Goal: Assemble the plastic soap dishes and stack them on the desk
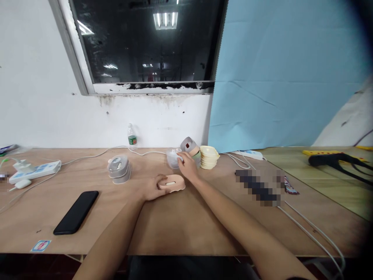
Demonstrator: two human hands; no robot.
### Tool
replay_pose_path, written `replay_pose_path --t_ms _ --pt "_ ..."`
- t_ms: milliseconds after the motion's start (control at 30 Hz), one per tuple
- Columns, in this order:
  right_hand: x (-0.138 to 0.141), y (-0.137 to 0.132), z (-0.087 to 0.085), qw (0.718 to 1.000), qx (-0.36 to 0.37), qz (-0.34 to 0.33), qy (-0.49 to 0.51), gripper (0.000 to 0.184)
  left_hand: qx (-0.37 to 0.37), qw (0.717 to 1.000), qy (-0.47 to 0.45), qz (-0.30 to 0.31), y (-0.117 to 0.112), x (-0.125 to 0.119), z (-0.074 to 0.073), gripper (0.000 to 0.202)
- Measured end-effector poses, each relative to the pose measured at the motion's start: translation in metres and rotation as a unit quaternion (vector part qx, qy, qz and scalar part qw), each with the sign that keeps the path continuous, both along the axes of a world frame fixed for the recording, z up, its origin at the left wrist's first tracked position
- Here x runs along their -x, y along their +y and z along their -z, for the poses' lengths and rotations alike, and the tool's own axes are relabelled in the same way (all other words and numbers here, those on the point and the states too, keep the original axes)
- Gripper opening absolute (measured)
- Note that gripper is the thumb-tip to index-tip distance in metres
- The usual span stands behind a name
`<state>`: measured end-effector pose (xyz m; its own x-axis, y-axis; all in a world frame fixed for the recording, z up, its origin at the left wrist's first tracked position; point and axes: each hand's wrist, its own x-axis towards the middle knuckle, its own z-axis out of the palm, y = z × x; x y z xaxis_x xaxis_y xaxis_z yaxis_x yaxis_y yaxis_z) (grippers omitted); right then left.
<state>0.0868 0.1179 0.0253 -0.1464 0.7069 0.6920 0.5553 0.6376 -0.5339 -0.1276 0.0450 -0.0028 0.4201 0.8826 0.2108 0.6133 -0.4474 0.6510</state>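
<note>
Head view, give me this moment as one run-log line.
left hand: holding peach piece | right hand: at clear plastic containers | nearby: cream stack, black phone

The left hand (153,188) covers the left end of the peach, rounded, slotted piece (178,182) from me. Just beyond that piece, I can't tell whether the right hand (187,166) grips the clear plastic containers (171,160). Right of it, a long dark object (258,187) blurs into blocks; farther right, a black strap-like shape (335,160) runs out of view.

A wooden bench (180,233), power strips (40,172) and stained wall (157,120) suggest a workshop.
</note>
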Motion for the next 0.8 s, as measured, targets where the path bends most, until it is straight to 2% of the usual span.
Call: replay_pose_path --t_ms 167,367,500,633,800 --pt "-0.020 -0.034 0.019 0.995 0.072 -0.063 0.030 0.030 -0.012 0.998 -0.043 -0.054 -0.002 0.001 -0.006 0.052" --pt "-0.029 -0.041 0.024 0.984 0.141 -0.099 0.044 0.032 -0.030 0.991 -0.097 -0.090 0.001 0.002 -0.007 0.050" --pt "-0.026 -0.041 0.024 0.982 0.149 -0.110 0.038 0.029 -0.023 0.987 -0.121 -0.100 0.006 0.005 -0.002 0.051" --pt "-0.029 -0.040 0.025 0.978 0.158 -0.138 0.008 0.037 -0.016 0.986 -0.135 -0.098 0.008 0.005 0.002 0.049" --pt "-0.033 -0.037 0.026 0.980 0.135 -0.135 -0.061 0.045 -0.011 0.984 -0.137 -0.109 0.008 0.003 0.000 0.049"
